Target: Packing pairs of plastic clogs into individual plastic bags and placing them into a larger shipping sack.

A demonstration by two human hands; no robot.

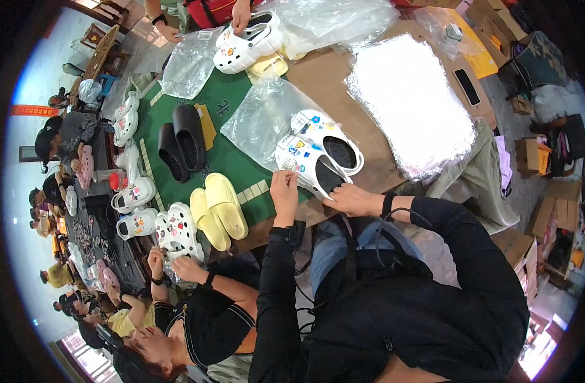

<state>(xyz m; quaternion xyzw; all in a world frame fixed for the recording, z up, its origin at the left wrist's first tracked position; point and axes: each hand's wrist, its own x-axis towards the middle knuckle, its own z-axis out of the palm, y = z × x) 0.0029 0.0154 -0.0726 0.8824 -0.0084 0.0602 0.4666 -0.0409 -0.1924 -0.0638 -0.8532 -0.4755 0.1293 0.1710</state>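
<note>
A pair of white clogs (321, 150) with small coloured charms lies at the near edge of the table, half inside a clear plastic bag (260, 115). My left hand (284, 188) pinches the heel end of the nearer clog. At the strap of that same clog, my right hand (351, 199) holds the shoe's near edge. Both sleeves are black.
On the green mat (225, 153) lie a black clog pair (181, 140) and a yellow pair (219, 209). A stack of clear bags (410, 105) rests on brown cardboard at right. A person across holds a white clog (248, 41). A person at left handles decorated clogs (176, 231).
</note>
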